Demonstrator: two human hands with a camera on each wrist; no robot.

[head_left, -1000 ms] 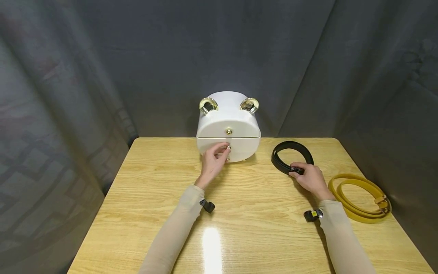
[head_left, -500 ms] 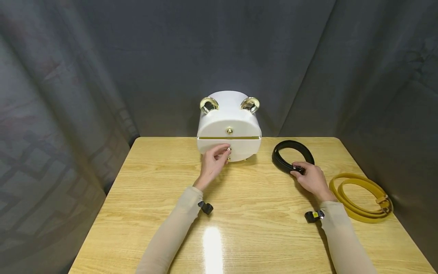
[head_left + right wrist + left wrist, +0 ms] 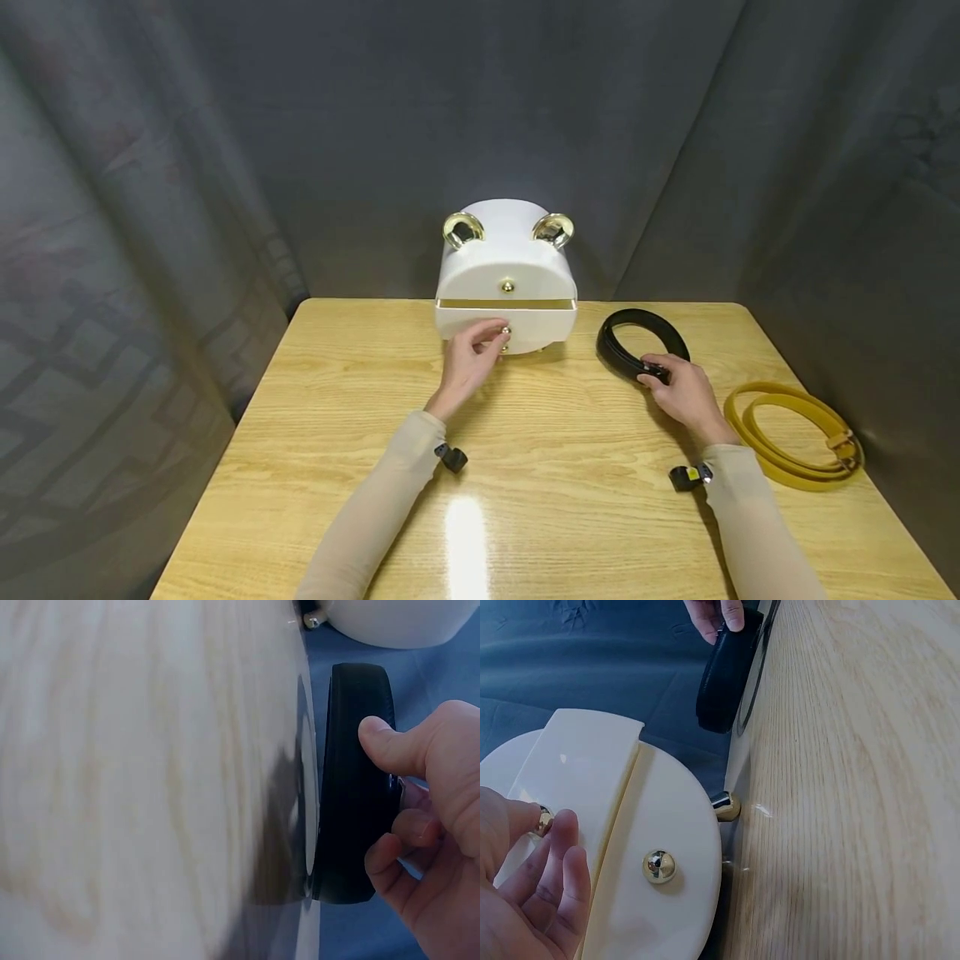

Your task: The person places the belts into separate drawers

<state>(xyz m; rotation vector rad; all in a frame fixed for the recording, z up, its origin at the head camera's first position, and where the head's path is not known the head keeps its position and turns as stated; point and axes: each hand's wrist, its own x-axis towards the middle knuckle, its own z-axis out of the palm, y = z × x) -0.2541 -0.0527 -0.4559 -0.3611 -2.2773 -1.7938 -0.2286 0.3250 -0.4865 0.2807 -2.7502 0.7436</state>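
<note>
A white rounded box (image 3: pixel 510 221) with gold ear shapes on top stands at the back of the table. Its middle drawer (image 3: pixel 543 323) is part-way out, with a dark gap showing above its front. My left hand (image 3: pixel 467 362) pinches the drawer's gold knob (image 3: pixel 543 822) between thumb and finger, the other fingers curled beside it. To the right, my right hand (image 3: pixel 684 396) grips the near side of a coiled black belt (image 3: pixel 611 346). In the right wrist view, the thumb presses on the flat outer face of the belt (image 3: pixel 352 787), which stands on its edge.
A coiled yellow belt (image 3: pixel 791 477) with a buckle lies at the table's right side, close to my right forearm. Further gold knobs sit on the box, the upper one (image 3: pixel 507 286) above the drawer. Grey curtains (image 3: pixel 480 100) hang behind and beside the wooden table (image 3: pixel 570 500).
The drawer has come out toward me from fully closed, its gap widening as my left hand draws the knob. My right hand keeps its grip on the black belt, nearly still.
</note>
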